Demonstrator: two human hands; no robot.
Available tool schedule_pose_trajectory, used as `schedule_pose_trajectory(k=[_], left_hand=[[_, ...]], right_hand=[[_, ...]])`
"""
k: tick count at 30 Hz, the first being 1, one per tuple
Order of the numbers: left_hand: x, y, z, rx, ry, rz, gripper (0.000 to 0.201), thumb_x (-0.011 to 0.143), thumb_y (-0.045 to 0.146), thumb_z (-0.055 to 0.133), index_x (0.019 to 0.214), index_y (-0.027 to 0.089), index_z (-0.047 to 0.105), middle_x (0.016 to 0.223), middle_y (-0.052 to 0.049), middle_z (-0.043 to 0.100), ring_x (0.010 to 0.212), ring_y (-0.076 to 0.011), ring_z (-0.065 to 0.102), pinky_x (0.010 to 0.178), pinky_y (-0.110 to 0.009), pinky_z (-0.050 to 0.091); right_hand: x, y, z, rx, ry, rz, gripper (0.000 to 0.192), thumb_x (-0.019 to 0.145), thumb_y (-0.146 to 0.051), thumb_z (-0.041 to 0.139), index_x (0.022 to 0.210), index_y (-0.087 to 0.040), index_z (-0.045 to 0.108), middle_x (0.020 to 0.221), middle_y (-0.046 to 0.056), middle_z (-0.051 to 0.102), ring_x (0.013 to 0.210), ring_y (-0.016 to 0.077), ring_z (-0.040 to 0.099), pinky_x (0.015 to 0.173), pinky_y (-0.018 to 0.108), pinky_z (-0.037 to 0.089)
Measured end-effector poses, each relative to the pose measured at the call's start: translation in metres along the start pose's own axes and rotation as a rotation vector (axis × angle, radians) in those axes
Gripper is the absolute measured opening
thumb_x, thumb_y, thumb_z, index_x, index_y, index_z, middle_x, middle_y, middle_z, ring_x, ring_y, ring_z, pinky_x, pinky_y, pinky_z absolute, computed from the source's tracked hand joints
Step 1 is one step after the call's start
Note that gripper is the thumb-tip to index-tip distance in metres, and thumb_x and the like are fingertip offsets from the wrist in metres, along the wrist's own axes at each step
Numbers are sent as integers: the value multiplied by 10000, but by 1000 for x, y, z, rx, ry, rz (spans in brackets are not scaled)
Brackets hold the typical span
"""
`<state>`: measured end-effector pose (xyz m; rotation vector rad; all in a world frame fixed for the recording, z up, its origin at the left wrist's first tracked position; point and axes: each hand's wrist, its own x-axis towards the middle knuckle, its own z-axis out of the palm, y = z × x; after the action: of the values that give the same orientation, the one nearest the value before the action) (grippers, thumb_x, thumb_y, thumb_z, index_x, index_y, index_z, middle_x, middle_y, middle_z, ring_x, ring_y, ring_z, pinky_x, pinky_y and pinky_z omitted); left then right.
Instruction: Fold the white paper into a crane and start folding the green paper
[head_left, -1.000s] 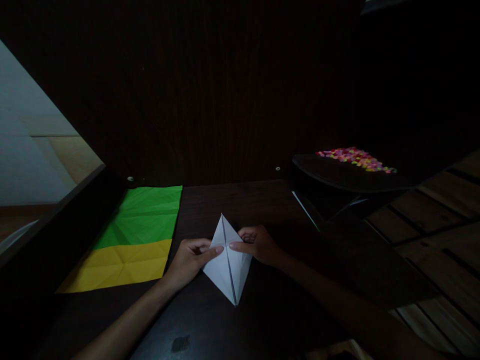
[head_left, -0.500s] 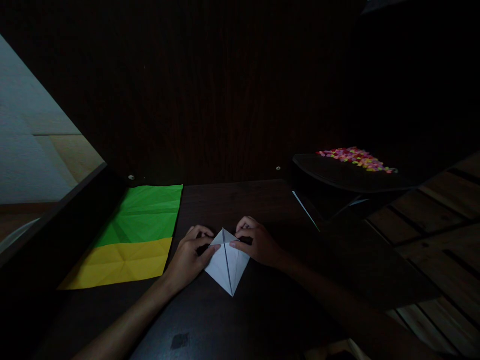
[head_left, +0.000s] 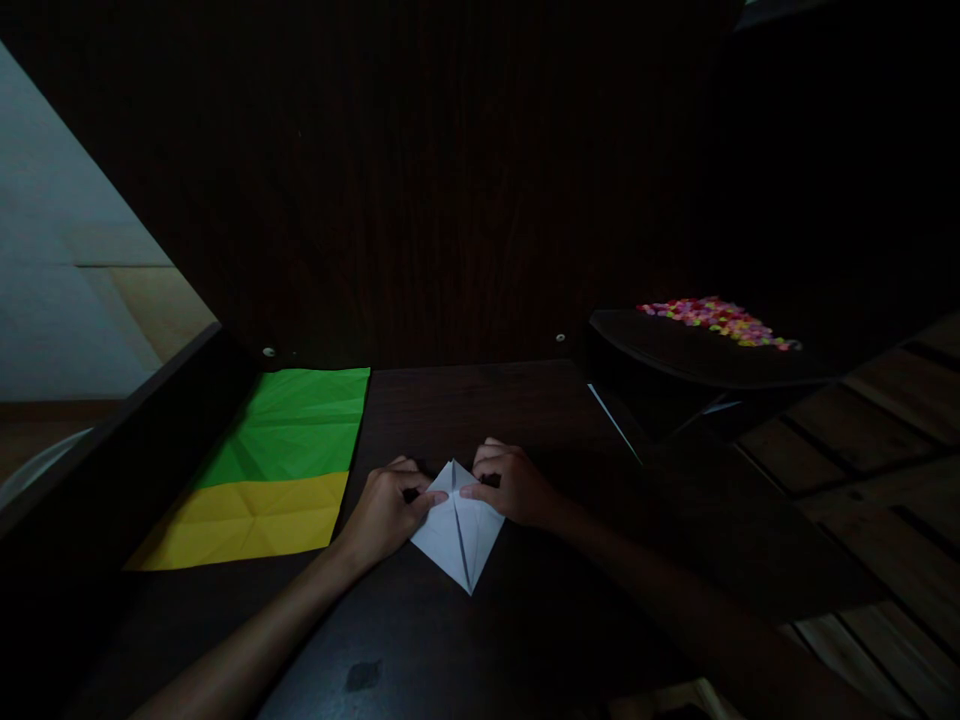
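Note:
A white sheet of paper [head_left: 448,535], folded into a kite-like diamond, lies on the dark wooden table with one point toward me. A dark slit runs down its middle between two flaps. My left hand [head_left: 394,505] grips its upper left edge, thumb on top and fingers curled at the far side. On the upper right edge, my right hand [head_left: 510,485] pinches the paper the same way, its thumb pressed near the middle line. Both thumb tips lie close to the slit. The fingers under or behind the paper are partly hidden.
Left of my hands lie a green paper sheet [head_left: 307,420] and a yellow paper sheet [head_left: 255,520], both creased. A dark side board [head_left: 150,420] borders the table. At the right, small colourful pieces [head_left: 720,320] are heaped on a dark curved shelf [head_left: 675,365].
My left fingers have curled in closer behind the paper's edge, and the flap layers at its top have shifted slightly. The whole view has moved a little.

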<state>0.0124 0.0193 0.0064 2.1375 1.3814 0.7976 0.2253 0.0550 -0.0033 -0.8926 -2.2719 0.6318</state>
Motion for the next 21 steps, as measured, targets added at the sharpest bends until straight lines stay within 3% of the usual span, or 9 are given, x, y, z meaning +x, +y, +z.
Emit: schedule_pose_trajectory(k=[21], left_hand=[[3, 1, 1, -3, 17, -8, 185, 771, 171, 710, 586, 182, 709, 562, 16, 557, 590, -140, 518, 557, -238, 354]], right_hand=[[1, 6, 2, 27, 8, -4, 210, 719, -173, 778, 577, -163, 623, 660, 7, 607, 654, 146, 541, 581, 257, 382]])
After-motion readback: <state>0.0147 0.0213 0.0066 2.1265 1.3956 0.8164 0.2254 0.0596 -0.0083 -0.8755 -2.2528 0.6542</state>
